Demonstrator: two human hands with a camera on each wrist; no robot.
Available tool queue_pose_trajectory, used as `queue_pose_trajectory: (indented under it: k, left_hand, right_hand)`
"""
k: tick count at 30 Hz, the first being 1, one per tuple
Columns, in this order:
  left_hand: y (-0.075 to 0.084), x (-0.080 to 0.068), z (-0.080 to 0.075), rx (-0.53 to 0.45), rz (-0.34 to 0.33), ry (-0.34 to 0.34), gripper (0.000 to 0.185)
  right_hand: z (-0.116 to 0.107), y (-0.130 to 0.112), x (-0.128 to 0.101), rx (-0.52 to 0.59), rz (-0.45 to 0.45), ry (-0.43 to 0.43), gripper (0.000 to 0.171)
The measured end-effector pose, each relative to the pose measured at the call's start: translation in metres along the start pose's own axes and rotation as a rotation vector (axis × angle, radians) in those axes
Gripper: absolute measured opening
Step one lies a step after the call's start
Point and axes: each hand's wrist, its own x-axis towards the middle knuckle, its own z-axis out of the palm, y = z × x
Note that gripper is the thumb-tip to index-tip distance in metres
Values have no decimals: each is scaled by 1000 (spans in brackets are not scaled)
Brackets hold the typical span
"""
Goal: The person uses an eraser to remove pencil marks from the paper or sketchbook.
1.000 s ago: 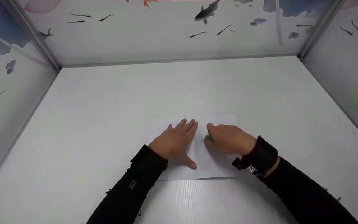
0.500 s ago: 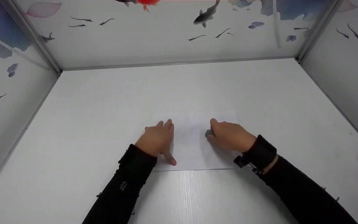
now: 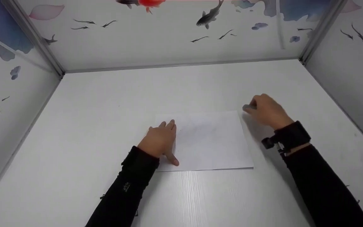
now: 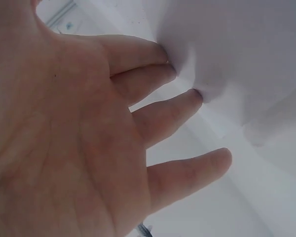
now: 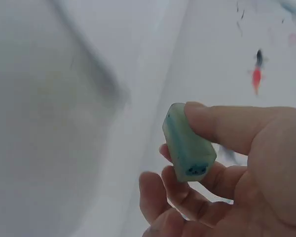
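Eraser (image 5: 188, 146), pale green with dark-smudged ends, sits pinched between the right hand's (image 3: 268, 110) thumb and curled fingers, held above the white table (image 3: 106, 104) just beyond the far right corner of the paper sheet (image 3: 211, 142). Left hand (image 3: 159, 143) lies flat, fingers straight, pressing the sheet's left edge. Only the right wrist view shows the eraser's colour; the head view shows fish-painted walls (image 3: 156, 34) around the table.
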Motion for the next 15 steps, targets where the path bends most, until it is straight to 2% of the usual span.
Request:
queue_pose_trajectory:
  k: [3,7,11,15]
  left_hand:
    - [0,2,0,5,-4,-4,137]
    - [-1,3,0,7,-5,-13,137]
    - [0,2,-1,7,-7,-11,137]
    - [-1,0,-1,-1,-4,-7,136]
  right_hand:
    - [-11,32,4,-64,25,75,45]
    - [-14,55,5,-129,77,45,41]
    - [-12,59,5,-143,122,6,41]
    - [-12,44,1,-177,82,64,47]
